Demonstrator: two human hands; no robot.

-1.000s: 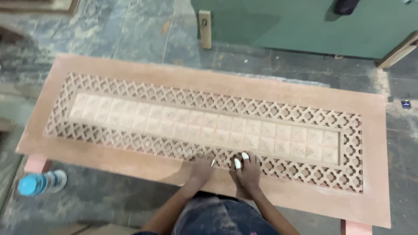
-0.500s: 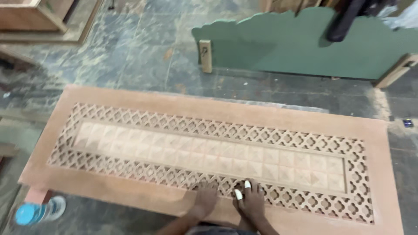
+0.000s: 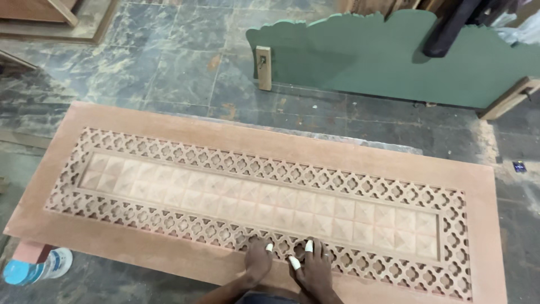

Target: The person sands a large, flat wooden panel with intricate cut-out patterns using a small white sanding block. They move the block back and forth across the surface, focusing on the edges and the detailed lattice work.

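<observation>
**Two hands on a carved board**

Down at the near edge of the big carved wooden board (image 3: pixel 270 141), both hands press flat on the cut-out pattern. Left hand (image 3: pixel 257 262) and right hand (image 3: pixel 315 269) lie open, side by side, holding nothing. White tape wraps some fingertips (image 3: pixel 295 262). On the floor sits a blue-capped bottle (image 3: pixel 34 269), and a green panel (image 3: pixel 394 56) stands behind.

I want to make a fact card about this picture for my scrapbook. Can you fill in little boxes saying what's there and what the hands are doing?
Place: workshop with a stone floor
Main thing: carved wooden panel, lattice border, square-patterned middle
Left hand: pressed on the lattice near the panel's near edge
Right hand: beside it on the lattice, white covers on some fingertips
Behind: green scalloped board
Lower left: plastic bottle with blue end, under the panel's corner
</observation>
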